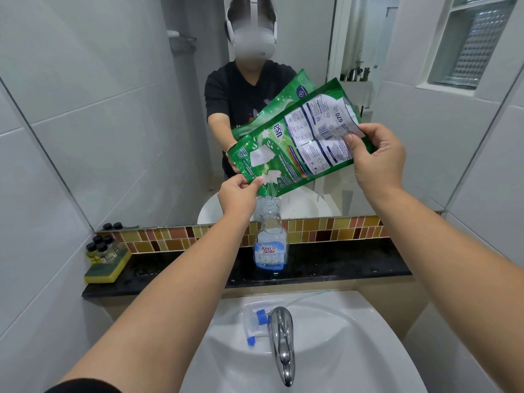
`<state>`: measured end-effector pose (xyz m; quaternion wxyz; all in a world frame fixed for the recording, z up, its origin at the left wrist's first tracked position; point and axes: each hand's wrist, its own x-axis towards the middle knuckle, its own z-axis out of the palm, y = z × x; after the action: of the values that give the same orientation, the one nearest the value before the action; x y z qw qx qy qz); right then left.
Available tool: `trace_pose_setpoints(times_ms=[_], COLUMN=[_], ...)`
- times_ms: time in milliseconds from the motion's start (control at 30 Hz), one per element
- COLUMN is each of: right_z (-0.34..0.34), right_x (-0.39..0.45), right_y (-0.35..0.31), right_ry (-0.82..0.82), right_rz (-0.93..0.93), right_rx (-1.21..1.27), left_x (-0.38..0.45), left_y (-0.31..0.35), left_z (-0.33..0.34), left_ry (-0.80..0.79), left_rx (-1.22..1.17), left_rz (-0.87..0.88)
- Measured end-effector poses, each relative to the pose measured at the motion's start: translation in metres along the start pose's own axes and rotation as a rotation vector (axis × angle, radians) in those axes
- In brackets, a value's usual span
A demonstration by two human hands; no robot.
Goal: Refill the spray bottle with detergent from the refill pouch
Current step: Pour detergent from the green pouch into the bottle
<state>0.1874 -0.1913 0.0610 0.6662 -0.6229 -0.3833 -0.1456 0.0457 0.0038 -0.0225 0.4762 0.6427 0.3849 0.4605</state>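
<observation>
- the green refill pouch (295, 140) is held up in front of the mirror (113, 109), tilted so its lower corner points down over the open neck of the spray bottle (270, 239).
- the left hand (241, 198) pinches that lower corner between thumb and fingers, just above the bottle's mouth.
- the right hand (377, 157) grips the raised upper end of the pouch, thumb on the printed back face, fingers closed behind it.
- a thin clear stream seems to run from the pouch corner toward the bottle neck; whether it enters cannot be told for sure.
- the spray bottle stands upright on the dark worktop (340, 265), its cap off, with a blue and white label on its front and pale liquid low inside.
- the trigger sprayer head (255, 324), white with blue parts, lies on the rim of the white sink (354, 336), just left of the chrome tap (282, 341), its thin tube trailing away to the right.
- at the left end of the worktop a yellow and green sponge (106, 269) carries a cluster of small black-capped bottles (102, 248).
- a band of coloured mosaic tiles (326, 228) runs along the wall between worktop and mirror.
</observation>
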Motion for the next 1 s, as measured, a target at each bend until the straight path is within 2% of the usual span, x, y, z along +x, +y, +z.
trace_pose_setpoints(times_ms=[1000], right_z=[-0.0023], right_x=[-0.0013], right_y=[0.0042], right_ry=[0.024], right_rz=[-0.017], right_rx=[-0.003], left_x=[0.0012], left_y=[0.0024], left_z=[0.0033], left_ry=[-0.008], left_rx=[0.0], left_rz=[0.021])
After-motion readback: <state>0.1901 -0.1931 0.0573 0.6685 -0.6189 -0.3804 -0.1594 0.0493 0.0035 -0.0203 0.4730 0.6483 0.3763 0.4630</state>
